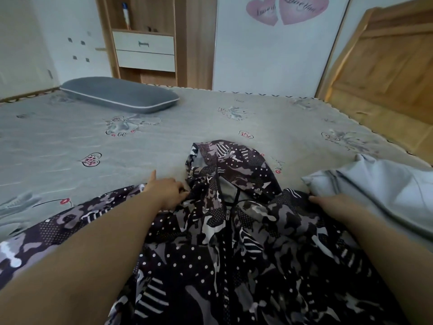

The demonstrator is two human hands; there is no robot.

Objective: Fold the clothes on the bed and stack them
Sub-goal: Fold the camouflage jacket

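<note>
the hooded jacket (234, 231) lies unfolded, zip up, on the bed (117, 148) between both hands. left hand (167, 192) and right hand (332, 204) each pinch a shoulder. light grey garment (375, 188) beside the right hand waits; nothing stacked.

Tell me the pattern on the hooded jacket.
Dark patchwork camouflage with polka dots and stripes in black, grey and white, on the jacket; head view.

Both hands outstretched, left hand (167, 193) fingers curled, right hand (332, 204) knuckles up
</note>
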